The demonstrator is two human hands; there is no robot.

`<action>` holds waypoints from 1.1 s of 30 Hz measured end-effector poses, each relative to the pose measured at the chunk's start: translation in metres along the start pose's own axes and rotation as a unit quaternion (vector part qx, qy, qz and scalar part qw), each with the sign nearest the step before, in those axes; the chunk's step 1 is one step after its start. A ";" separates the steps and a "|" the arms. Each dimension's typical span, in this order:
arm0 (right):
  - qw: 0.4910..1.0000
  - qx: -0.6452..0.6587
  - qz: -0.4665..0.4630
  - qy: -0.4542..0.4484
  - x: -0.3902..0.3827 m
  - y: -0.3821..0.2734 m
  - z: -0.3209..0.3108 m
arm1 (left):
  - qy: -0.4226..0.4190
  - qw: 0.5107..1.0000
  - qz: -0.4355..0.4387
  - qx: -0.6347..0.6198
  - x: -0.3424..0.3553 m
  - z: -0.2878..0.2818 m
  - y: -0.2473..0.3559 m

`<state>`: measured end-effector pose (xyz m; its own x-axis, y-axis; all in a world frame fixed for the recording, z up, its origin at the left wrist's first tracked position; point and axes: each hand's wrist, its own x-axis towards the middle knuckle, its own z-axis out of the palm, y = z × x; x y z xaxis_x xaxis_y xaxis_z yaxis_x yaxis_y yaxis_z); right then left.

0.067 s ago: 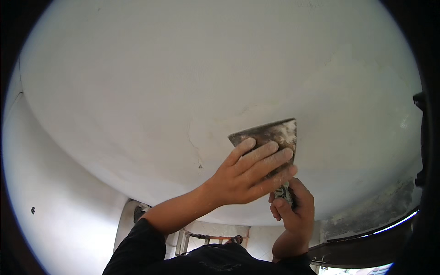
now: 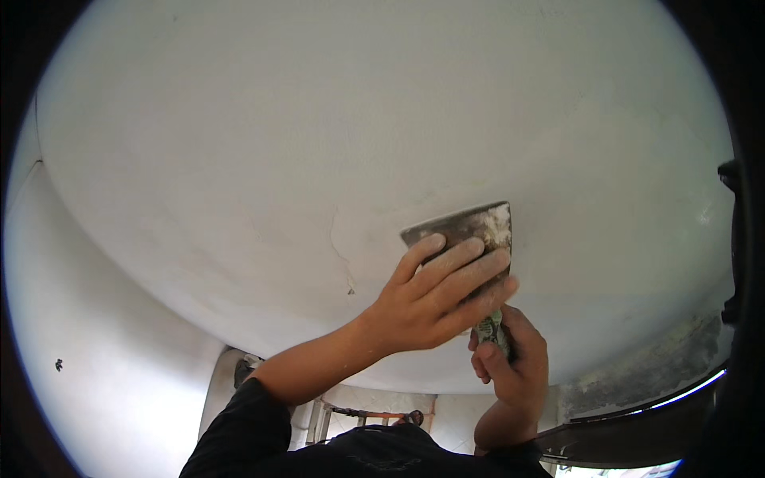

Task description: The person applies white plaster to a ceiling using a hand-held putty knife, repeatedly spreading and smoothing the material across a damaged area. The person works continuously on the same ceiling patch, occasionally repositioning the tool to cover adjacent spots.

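My right hand (image 2: 518,358) is closed around the handle of a wide putty knife (image 2: 498,227). The blade's broad edge points up and away from me, against or very near the white plastered wall (image 2: 239,175). My left hand (image 2: 438,295) lies across the blade with its fingers stretched out and slightly spread, pressing on the flat metal. White dust coats those fingertips, and pale, dried smears mark the blade. Part of the blade and the top of the handle are hidden under my left hand.
A thin crack (image 2: 339,247) runs down the plaster left of the blade, ending in a small chip. At lower right is a rough grey patch (image 2: 637,370) above a dark ledge (image 2: 629,434). Behind my body a ladder-like frame (image 2: 358,414) shows in part.
The blade has turned slightly, and its upper right corner has moved a little left and up. Both hands keep their hold on the putty knife.
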<state>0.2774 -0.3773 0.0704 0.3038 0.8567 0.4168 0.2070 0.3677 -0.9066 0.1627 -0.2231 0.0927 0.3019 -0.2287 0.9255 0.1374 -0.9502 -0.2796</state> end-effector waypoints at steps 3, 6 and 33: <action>0.997 0.050 0.060 0.017 0.011 -0.010 0.002 | -0.009 1.000 -0.012 0.009 0.006 0.010 -0.008; 0.988 0.073 0.131 0.029 0.012 -0.018 0.000 | 0.005 1.000 -0.020 0.014 0.010 0.019 -0.009; 0.976 0.139 0.116 0.124 0.030 -0.037 0.043 | 0.014 0.998 0.035 -0.043 0.034 0.005 -0.044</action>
<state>0.2387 -0.3493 0.1136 0.5347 0.8277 0.1701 -0.1435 0.2874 -0.9470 0.1715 -0.1880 0.1356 0.2820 -0.2999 0.9114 0.0355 -0.9460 -0.3222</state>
